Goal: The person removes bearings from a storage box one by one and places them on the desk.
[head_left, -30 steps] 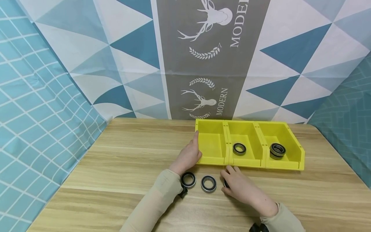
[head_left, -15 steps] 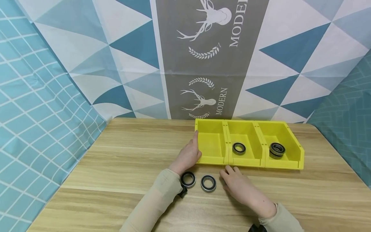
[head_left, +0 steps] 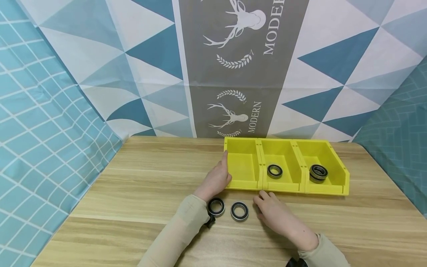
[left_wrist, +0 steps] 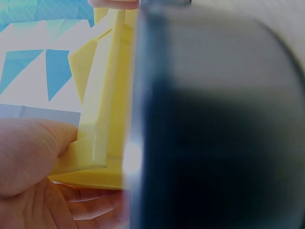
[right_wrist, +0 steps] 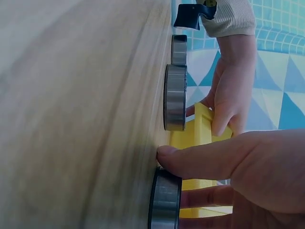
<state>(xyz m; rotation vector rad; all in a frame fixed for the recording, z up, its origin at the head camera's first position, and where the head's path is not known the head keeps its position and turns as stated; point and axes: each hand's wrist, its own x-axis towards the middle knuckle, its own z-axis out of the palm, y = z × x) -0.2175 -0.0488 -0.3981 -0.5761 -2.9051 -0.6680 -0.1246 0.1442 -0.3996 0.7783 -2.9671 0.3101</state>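
In the head view my left hand (head_left: 217, 180) holds the left wall of the yellow storage bin (head_left: 240, 185) at the row's left end. Its thumb lies on the wall in the left wrist view, with fingers curled below. My right hand (head_left: 273, 213) is just in front of the middle bin, palm down. A ball bearing (right_wrist: 164, 200) stays between its thumb and fingers in the right wrist view; the head view hides it under the hand. Two more bearings lie flat on the table between the hands, one ring (head_left: 239, 211) and another (head_left: 216, 207) beside my left wrist.
The middle yellow bin (head_left: 283, 187) holds one bearing (head_left: 275, 171). In the right bin (head_left: 328, 189) are stacked bearings (head_left: 318, 173). All three bins join in a row near the back of the wooden table (head_left: 150, 167), before a patterned backdrop (head_left: 160, 74).
My right thumb has drawn in under the hand, and the bearing there, partly visible a second ago, is now covered in the head view. The left hand stays put.
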